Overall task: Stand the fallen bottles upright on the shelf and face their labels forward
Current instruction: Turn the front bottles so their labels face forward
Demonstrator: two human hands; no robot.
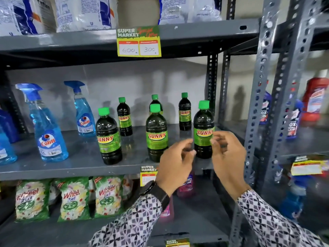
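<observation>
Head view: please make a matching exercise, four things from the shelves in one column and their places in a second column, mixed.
Things:
1. front right Sunny bottle
2. Colin spray bottle
3. Wheel packets
4. yellow price tag

Places:
A. shelf below the bottles
B. edge of the upper shelf
C. between the two hands
D. left of the Sunny bottles

Pairs: 1-C, 2-D, 3-A, 4-B

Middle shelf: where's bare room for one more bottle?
Bare shelf between the front Colin sprayer and left front Sunny bottle. Crowded at the right front bottle, flanked by left hand and right hand.
</observation>
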